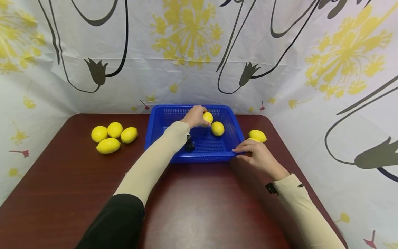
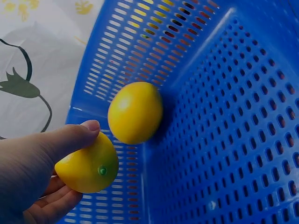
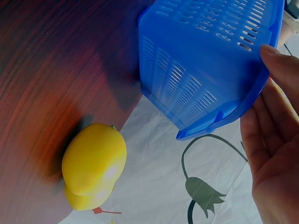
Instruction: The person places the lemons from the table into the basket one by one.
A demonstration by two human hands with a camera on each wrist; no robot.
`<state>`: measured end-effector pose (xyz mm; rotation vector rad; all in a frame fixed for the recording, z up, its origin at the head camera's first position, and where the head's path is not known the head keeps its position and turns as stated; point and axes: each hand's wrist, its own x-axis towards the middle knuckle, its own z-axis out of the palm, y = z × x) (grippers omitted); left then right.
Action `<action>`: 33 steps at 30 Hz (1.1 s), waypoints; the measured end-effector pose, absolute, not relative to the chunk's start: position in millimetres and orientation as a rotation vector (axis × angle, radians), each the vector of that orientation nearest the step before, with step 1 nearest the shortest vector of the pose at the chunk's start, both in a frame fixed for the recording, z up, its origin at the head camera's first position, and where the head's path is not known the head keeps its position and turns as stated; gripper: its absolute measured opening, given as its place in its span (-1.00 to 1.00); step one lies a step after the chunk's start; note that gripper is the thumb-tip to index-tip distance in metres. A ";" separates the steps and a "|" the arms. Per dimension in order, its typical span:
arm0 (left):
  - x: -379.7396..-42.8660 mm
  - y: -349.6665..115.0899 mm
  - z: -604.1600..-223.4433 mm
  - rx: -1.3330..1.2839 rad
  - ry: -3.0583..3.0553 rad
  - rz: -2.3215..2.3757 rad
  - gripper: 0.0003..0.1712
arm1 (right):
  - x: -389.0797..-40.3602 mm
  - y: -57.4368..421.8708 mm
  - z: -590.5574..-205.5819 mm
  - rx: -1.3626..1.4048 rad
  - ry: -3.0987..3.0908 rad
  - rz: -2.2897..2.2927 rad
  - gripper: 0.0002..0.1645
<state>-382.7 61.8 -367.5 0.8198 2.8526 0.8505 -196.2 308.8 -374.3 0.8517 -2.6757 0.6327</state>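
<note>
My left hand (image 1: 195,117) reaches into the blue perforated plastic basket (image 1: 202,159) and holds a yellow lemon (image 1: 208,118) between thumb and fingers. In the left wrist view the thumb lies over the top of this lemon (image 2: 93,163), whose green stem spot shows. A second lemon (image 2: 135,113) rests in the basket right beside it, against the slotted wall. My right hand (image 1: 260,156) pinches the basket's rim at the near right corner, with the thumb on one side in the right wrist view and the fingers (image 3: 275,116) on the other.
Several lemons (image 1: 108,146) lie grouped on the dark wooden table (image 1: 77,193) left of the basket. Two more lemons (image 1: 257,135) sit close together at its right, near the table edge. A white flower-patterned cloth (image 1: 199,86) hangs behind and beside the table.
</note>
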 end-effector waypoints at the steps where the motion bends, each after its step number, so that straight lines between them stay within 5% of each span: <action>1: -382.3 62.1 -369.4 0.812 2.850 0.851 -0.38 | -196.5 309.0 -374.5 0.854 -2.674 0.630 -0.67; 33: -384.4 68.3 -389.6 0.764 2.805 0.713 -0.50 | -199.1 309.4 -374.4 0.872 -2.664 0.632 -0.67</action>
